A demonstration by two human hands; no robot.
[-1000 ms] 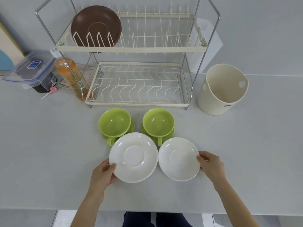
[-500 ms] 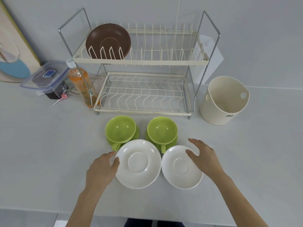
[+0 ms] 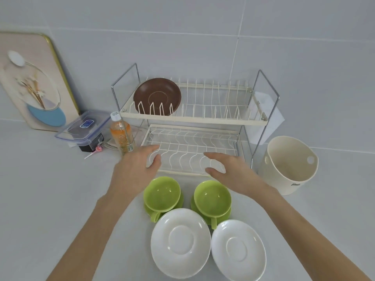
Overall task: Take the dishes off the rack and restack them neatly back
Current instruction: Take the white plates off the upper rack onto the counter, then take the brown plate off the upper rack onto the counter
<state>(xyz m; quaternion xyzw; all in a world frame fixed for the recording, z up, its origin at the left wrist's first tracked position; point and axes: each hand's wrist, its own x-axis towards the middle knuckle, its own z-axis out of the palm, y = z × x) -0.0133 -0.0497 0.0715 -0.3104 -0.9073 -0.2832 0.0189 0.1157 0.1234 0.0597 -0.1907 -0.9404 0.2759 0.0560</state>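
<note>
A two-tier wire dish rack (image 3: pixel 203 120) stands at the back of the counter. One brown plate (image 3: pixel 157 96) stands upright at the left of its upper tier; the lower tier holds nothing. In front of the rack sit two green cups on green saucers, the left cup (image 3: pixel 161 194) and the right cup (image 3: pixel 212 198). Nearer me lie two white saucers, a larger one (image 3: pixel 180 242) and a smaller one (image 3: pixel 238 249). My left hand (image 3: pixel 135 169) and my right hand (image 3: pixel 229 169) hover open and hold nothing, above the front edge of the rack's lower tier.
A cream bucket (image 3: pixel 288 165) stands right of the rack. Left of the rack are an orange drink bottle (image 3: pixel 121 134), a clear lidded box (image 3: pixel 83 126) on a dark container, and a decorated board (image 3: pixel 34 82) leaning on the tiled wall.
Both hands have left the white saucers and moved forward over the green cups toward the rack. The camera has tilted up, showing more wall.
</note>
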